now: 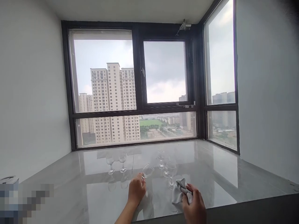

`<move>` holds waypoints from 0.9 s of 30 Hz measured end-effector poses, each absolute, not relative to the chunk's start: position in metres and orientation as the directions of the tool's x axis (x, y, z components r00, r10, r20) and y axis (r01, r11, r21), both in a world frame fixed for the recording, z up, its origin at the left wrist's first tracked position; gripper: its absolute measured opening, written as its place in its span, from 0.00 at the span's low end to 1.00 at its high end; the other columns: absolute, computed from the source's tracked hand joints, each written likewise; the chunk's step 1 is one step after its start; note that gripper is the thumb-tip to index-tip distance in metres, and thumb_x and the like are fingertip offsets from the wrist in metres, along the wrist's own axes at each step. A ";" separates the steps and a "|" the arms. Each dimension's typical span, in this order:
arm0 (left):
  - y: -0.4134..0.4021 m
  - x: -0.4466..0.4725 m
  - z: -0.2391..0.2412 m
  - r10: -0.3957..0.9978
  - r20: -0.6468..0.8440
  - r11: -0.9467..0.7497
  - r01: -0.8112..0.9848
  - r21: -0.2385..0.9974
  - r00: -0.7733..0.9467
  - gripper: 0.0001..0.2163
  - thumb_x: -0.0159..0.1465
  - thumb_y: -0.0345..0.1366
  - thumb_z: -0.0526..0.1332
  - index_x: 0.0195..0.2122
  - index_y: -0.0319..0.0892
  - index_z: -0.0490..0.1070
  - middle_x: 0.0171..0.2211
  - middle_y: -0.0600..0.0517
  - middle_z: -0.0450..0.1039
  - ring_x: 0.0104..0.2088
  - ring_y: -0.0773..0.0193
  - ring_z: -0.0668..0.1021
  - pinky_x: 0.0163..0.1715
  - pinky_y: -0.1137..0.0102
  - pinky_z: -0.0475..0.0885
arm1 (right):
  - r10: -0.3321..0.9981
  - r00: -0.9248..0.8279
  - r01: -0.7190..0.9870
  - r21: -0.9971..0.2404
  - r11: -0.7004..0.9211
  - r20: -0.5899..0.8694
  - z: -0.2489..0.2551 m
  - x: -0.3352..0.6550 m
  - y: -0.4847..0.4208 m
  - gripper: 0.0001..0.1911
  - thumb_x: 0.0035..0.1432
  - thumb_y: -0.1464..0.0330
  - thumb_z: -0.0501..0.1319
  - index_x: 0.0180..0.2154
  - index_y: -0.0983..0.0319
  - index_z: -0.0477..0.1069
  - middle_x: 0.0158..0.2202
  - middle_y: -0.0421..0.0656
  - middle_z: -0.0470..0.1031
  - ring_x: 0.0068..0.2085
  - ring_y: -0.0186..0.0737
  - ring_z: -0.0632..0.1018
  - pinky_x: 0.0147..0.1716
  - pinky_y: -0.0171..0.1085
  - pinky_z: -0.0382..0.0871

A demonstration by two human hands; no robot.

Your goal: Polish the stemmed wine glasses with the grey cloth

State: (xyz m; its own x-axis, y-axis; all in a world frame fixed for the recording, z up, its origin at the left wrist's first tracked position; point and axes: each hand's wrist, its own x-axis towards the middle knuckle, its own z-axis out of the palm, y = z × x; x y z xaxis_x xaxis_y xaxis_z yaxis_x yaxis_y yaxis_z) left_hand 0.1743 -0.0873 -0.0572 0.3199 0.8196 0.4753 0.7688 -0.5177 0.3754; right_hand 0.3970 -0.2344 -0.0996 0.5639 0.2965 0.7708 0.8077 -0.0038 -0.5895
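My left hand point(137, 189): one stemmed glass point(148, 170), pinched, leaning rightward; my right hand point(194, 203): grey cloth point(179, 192), clutched, apart from glass.

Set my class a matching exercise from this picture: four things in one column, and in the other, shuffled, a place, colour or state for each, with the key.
Column one
1. Left hand
2. Right hand
3. Leftmost standing glass
4. Window frame

Column two
A. Upright on the glossy ledge
B. Gripping a crumpled grey cloth
C. Dark in colour
D. Holding a tilted glass

Right pairs: 1-D, 2-B, 3-A, 4-C
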 end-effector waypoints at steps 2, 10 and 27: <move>-0.089 0.174 -0.057 0.806 0.489 -0.533 0.769 0.352 0.335 0.11 0.65 0.30 0.52 0.41 0.42 0.73 0.36 0.48 0.78 0.37 0.58 0.78 0.35 0.70 0.61 | 0.345 0.328 0.883 -0.415 0.218 0.879 -0.085 0.348 -0.226 0.15 0.61 0.71 0.53 0.50 0.57 0.64 0.41 0.46 0.76 0.44 0.45 0.78 0.41 0.40 0.72; -0.096 0.168 -0.054 0.717 0.515 -0.659 0.696 0.283 0.469 0.06 0.53 0.25 0.59 0.28 0.42 0.73 0.30 0.48 0.76 0.34 0.58 0.76 0.34 0.69 0.60 | 0.799 -0.026 0.881 -0.364 0.302 0.601 0.029 0.300 -0.170 0.36 0.45 0.83 0.52 0.57 0.58 0.64 0.36 0.43 0.76 0.38 0.41 0.77 0.37 0.34 0.67; -0.082 0.167 -0.071 0.756 0.582 -0.608 0.651 0.454 0.300 0.09 0.61 0.26 0.49 0.31 0.44 0.66 0.27 0.52 0.75 0.29 0.61 0.76 0.30 0.70 0.59 | 0.636 0.354 0.601 -0.688 0.407 0.686 -0.036 0.301 -0.172 0.17 0.59 0.69 0.56 0.51 0.58 0.66 0.35 0.42 0.80 0.36 0.41 0.81 0.38 0.36 0.74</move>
State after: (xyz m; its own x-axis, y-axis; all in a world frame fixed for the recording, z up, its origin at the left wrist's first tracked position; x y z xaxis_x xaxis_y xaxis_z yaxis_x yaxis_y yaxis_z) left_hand 0.1665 -0.0823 -0.0709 0.3004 0.7557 0.5819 0.6513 -0.6082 0.4537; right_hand 0.3014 -0.1723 -0.0362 0.3539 0.6359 0.6858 0.6012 0.4071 -0.6876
